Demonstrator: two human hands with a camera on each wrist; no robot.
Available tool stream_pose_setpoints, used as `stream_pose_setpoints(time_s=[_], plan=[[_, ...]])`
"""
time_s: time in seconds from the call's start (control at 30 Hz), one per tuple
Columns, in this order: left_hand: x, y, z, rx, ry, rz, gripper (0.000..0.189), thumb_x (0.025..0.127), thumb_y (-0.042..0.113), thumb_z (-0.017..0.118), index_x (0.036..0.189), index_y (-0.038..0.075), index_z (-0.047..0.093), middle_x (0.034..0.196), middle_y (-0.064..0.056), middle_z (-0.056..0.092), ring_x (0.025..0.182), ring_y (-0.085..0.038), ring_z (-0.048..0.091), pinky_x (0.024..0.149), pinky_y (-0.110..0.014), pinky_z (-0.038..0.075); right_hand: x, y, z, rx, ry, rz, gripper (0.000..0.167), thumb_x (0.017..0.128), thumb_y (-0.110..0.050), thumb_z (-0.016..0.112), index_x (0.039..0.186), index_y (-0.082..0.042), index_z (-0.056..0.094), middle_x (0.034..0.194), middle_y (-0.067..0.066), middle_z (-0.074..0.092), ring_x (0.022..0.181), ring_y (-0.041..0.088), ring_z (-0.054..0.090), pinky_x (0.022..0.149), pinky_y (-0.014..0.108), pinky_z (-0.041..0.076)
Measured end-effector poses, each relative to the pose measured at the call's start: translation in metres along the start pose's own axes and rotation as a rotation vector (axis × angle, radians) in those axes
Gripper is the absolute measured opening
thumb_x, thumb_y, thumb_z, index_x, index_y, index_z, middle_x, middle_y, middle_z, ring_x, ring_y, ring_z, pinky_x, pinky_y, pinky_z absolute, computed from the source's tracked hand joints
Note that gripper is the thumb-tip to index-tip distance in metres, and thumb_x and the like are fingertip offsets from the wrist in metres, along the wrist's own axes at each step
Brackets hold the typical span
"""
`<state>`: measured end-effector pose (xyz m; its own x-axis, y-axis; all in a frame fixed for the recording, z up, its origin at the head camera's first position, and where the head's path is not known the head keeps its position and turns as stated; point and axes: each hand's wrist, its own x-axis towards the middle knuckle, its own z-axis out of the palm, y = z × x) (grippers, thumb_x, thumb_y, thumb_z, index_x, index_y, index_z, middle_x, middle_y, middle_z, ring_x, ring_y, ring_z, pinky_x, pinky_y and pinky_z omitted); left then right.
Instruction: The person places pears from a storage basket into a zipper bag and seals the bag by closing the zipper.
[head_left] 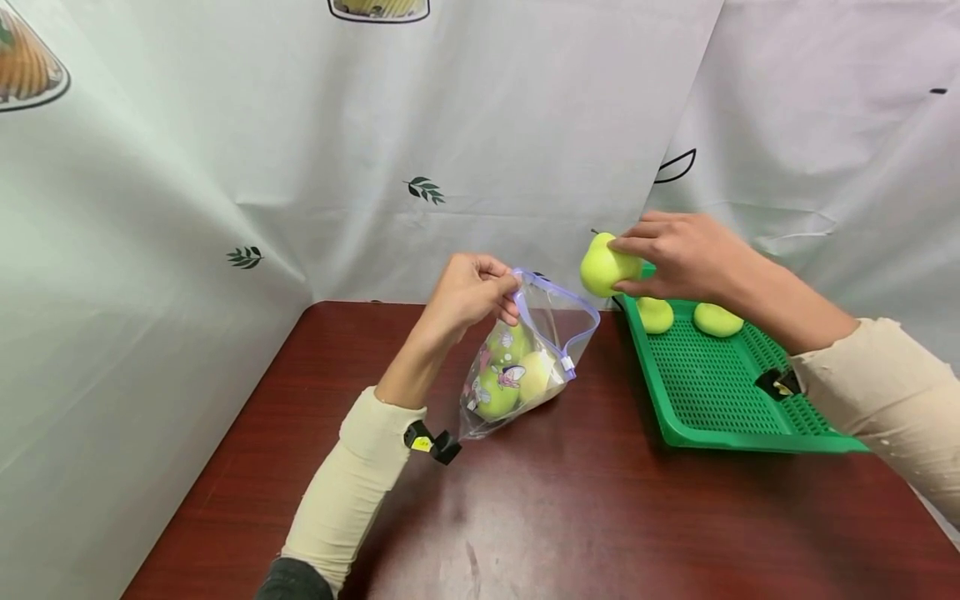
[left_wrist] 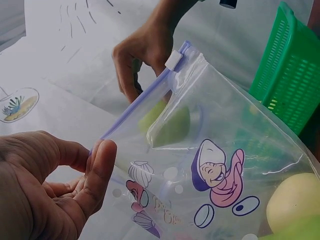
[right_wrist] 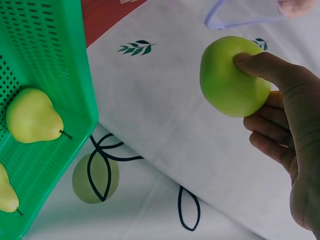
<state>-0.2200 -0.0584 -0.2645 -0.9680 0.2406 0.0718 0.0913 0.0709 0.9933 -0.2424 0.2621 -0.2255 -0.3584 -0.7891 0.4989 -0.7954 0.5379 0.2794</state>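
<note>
My left hand [head_left: 476, 292] pinches the purple rim of a clear zip bag [head_left: 557, 321] between thumb and fingers. The bag's mouth gapes, and its white slider [left_wrist: 173, 60] shows at one end of the rim. Inside lie several green and pale-yellow fruits [head_left: 498, 393], partly covered by printed cartoon figures. My right hand [head_left: 678, 254] grips a yellow-green pear [head_left: 604, 265], thumb on one side and fingers on the other. In the head view the pear is up and to the right of the bag's mouth, apart from it.
A green perforated basket [head_left: 663, 408] stands on the right of the dark red table [head_left: 525, 517]. Two pears, one of them this pear [right_wrist: 34, 116], lie in it. A printed white cloth [head_left: 487, 150] hangs behind the table.
</note>
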Motion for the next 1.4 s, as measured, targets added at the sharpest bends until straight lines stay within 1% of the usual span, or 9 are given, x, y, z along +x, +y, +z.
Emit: stream_pose_setpoints(time_s=[0.2, 0.5, 0.73, 0.9, 1.0, 1.17, 1.27, 1.4], plan=[[0.0, 0.001, 0.0, 0.001, 0.0, -0.002, 0.012, 0.107, -0.005, 0.067, 0.108, -0.016, 0.073, 0.068, -0.008, 0.071, 0.051, -0.013, 0.071, 0.055, -0.028, 0.071, 0.005, -0.004, -0.002, -0.007, 0.021, -0.046, 0.059, 0.071, -0.027, 0.103, 0.121, -0.002, 0.083, 0.101, 0.012, 0.083, 0.092, 0.03, 0.075, 0.069, 0.051, 0.07], [0.0, 0.001, -0.001, -0.005, 0.004, -0.005, 0.013, 0.106, -0.006, 0.068, 0.109, -0.018, 0.072, 0.068, -0.007, 0.071, 0.051, -0.012, 0.071, 0.054, -0.028, 0.07, 0.013, -0.014, -0.003, -0.009, 0.059, -0.107, 0.06, 0.071, -0.027, 0.105, 0.121, -0.001, 0.083, 0.101, 0.011, 0.085, 0.091, 0.028, 0.073, 0.068, 0.047, 0.071], [0.0, 0.001, -0.001, -0.006, -0.003, -0.011, 0.022, 0.105, -0.006, 0.067, 0.118, -0.024, 0.07, 0.068, -0.006, 0.072, 0.051, -0.012, 0.071, 0.055, -0.029, 0.071, 0.017, -0.022, -0.002, 0.023, 0.066, -0.134, 0.062, 0.071, -0.027, 0.107, 0.121, 0.0, 0.083, 0.103, 0.011, 0.085, 0.09, 0.026, 0.073, 0.07, 0.043, 0.071], [-0.001, 0.002, 0.0, -0.01, 0.0, -0.016, 0.018, 0.105, -0.006, 0.067, 0.114, -0.021, 0.071, 0.068, -0.007, 0.072, 0.051, -0.013, 0.071, 0.054, -0.028, 0.07, 0.019, -0.028, -0.001, 0.051, 0.074, -0.157, 0.059, 0.073, -0.027, 0.106, 0.12, 0.0, 0.083, 0.103, 0.01, 0.085, 0.089, 0.024, 0.073, 0.068, 0.041, 0.07], [-0.001, 0.001, 0.0, -0.013, 0.001, -0.015, 0.015, 0.105, -0.006, 0.067, 0.111, -0.019, 0.072, 0.068, -0.007, 0.072, 0.052, -0.013, 0.071, 0.054, -0.028, 0.071, 0.019, -0.032, -0.002, 0.078, 0.074, -0.163, 0.058, 0.075, -0.026, 0.105, 0.123, -0.002, 0.083, 0.105, 0.009, 0.085, 0.09, 0.023, 0.073, 0.067, 0.04, 0.07], [0.0, 0.0, 0.0, -0.011, 0.001, -0.014, 0.016, 0.105, -0.007, 0.067, 0.113, -0.02, 0.072, 0.069, -0.007, 0.072, 0.052, -0.013, 0.071, 0.054, -0.028, 0.071, 0.018, -0.035, -0.005, 0.143, 0.031, -0.147, 0.06, 0.081, -0.025, 0.101, 0.133, -0.004, 0.081, 0.112, 0.009, 0.085, 0.093, 0.022, 0.073, 0.066, 0.041, 0.07], [0.001, 0.0, 0.0, -0.007, 0.001, -0.014, 0.017, 0.105, -0.007, 0.067, 0.113, -0.02, 0.072, 0.069, -0.007, 0.072, 0.052, -0.013, 0.071, 0.054, -0.028, 0.071, 0.017, -0.036, -0.006, 0.176, -0.02, -0.118, 0.057, 0.086, -0.023, 0.097, 0.136, -0.004, 0.079, 0.115, 0.01, 0.084, 0.095, 0.022, 0.072, 0.066, 0.042, 0.069], [0.001, 0.001, 0.001, -0.003, 0.001, -0.014, 0.014, 0.105, -0.006, 0.068, 0.111, -0.018, 0.072, 0.069, -0.007, 0.072, 0.052, -0.013, 0.071, 0.055, -0.028, 0.071, 0.016, -0.038, -0.008, 0.211, -0.105, -0.07, 0.053, 0.091, -0.019, 0.092, 0.138, -0.002, 0.077, 0.12, 0.01, 0.081, 0.1, 0.022, 0.071, 0.073, 0.043, 0.069]])
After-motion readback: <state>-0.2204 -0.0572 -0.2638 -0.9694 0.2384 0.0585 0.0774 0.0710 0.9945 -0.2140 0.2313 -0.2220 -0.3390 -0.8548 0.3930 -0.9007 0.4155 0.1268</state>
